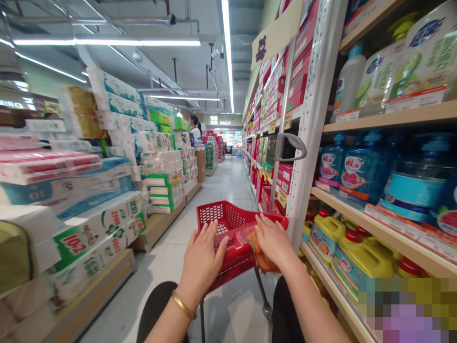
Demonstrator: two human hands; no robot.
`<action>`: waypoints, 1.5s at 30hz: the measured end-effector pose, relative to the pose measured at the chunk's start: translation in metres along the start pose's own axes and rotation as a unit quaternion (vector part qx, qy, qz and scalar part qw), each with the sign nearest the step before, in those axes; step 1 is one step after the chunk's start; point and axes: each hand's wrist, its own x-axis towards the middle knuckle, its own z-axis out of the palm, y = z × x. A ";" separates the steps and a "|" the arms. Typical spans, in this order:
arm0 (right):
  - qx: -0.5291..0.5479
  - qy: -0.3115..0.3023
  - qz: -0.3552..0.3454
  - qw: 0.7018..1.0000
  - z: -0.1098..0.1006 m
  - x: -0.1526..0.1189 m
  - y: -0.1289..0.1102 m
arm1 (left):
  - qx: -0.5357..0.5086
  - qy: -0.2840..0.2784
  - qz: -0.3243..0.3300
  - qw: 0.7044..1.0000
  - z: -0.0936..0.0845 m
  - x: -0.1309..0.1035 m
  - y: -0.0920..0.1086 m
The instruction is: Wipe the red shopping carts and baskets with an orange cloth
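Observation:
A small red shopping cart (228,240) with a perforated basket stands directly before me, turned slightly. My left hand (205,255) lies across its near rim at the left, fingers stretched out flat and thumb apart, a gold bangle on the wrist. At the rim's right side, my right hand (273,240) presses down with an orange cloth (262,255) bunched under its palm and fingers. Part of the cloth hangs below the rim. The basket floor is partly hidden by the near rim and my hands.
Right of me, shelves (378,119) hold bottles and yellow jugs (360,257). An upright metal pole with a grey handle (291,146) stands just past the cart. Stacked paper packs (96,238) line the left side. A person (194,126) stands farther along the aisle floor (223,183).

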 end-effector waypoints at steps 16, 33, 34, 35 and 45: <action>0.025 -0.086 -0.024 0.996 -0.007 0.041 0.020 | -0.009 -0.128 0.010 0.992 -0.028 0.010 0.004; 0.002 -0.044 -0.019 0.999 -0.002 0.020 0.016 | 0.006 -0.125 0.084 0.989 -0.034 0.003 0.007; 0.001 -0.050 -0.011 0.999 -0.005 0.026 0.022 | 0.004 -0.129 0.092 0.987 -0.034 0.003 0.008; -0.001 -0.050 -0.013 0.999 -0.008 0.029 0.025 | 0.002 -0.130 0.097 0.987 -0.034 0.003 0.008; -0.019 0.029 -0.018 0.999 0.001 -0.002 -0.002 | 0.016 -0.049 0.055 0.997 -0.030 -0.006 -0.010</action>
